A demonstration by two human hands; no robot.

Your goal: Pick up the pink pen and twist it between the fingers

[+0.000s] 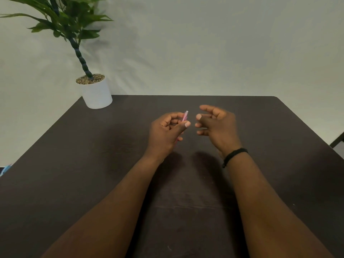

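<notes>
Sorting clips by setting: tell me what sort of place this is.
Probably a plain indoor room or staged desk: a dark table, a potted plant at its corner, a bare pale wall.

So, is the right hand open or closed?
Open. The right hand has its fingers loosely spread and holds nothing; the pink pen is in the left hand.

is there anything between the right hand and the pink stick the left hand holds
Nothing visible. The right hand hangs open beside the pink stick, which the left hand grips; only bare air above the table lies between them.
</notes>
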